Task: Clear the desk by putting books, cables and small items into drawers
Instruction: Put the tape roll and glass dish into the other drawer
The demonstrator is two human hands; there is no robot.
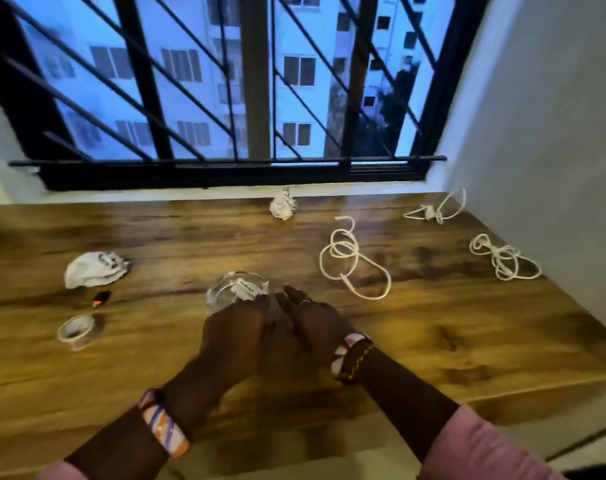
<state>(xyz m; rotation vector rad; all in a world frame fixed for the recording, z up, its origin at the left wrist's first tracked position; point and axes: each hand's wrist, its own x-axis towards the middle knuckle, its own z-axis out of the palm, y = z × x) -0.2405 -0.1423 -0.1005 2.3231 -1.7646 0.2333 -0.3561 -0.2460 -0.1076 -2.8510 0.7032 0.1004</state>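
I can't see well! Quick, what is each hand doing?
Left hand: fingers curled on the clear plastic packet, gripping it.
Right hand: open, straight fingers beside the packet.

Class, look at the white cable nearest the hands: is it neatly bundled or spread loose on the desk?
Spread loose. The white cable sprawls in open loops across the desk, ends free, untied.

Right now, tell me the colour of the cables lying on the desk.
White, all three cables, seen in the head view, on the brown wood-grain desk.
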